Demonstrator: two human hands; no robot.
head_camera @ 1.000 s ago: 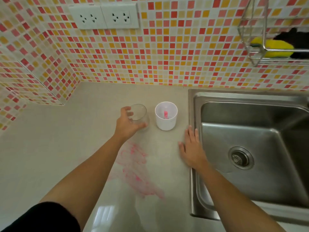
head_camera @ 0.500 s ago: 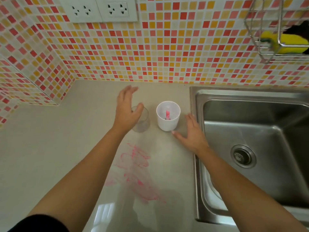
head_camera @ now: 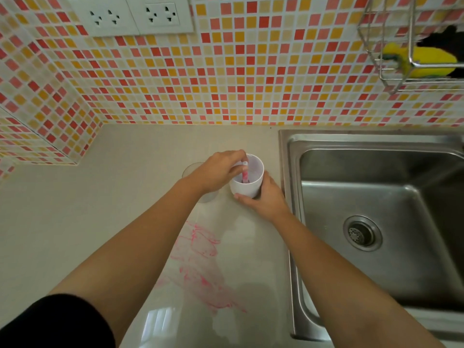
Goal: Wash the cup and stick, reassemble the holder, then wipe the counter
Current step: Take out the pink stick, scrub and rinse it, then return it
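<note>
A white cup (head_camera: 253, 173) stands on the beige counter (head_camera: 88, 222) just left of the sink. A pink stick (head_camera: 244, 175) stands inside it. My left hand (head_camera: 218, 172) reaches over the cup's rim, its fingertips pinched on the top of the stick. My right hand (head_camera: 266, 197) wraps around the cup's near right side and holds it on the counter. A clear glass cup (head_camera: 192, 169) stands behind my left hand, mostly hidden. A smear of pink marks (head_camera: 200, 264) lies on the counter in front of the cups.
A steel sink (head_camera: 376, 222) with a round drain (head_camera: 361, 233) fills the right side. A wire rack (head_camera: 411, 46) on the tiled wall holds a yellow sponge (head_camera: 426, 61) and something black. Two wall sockets (head_camera: 133, 15) sit upper left.
My left hand left the clear glass cup and moved right onto the stick in the white cup. My right hand slid from the counter by the sink edge to grip the white cup.
</note>
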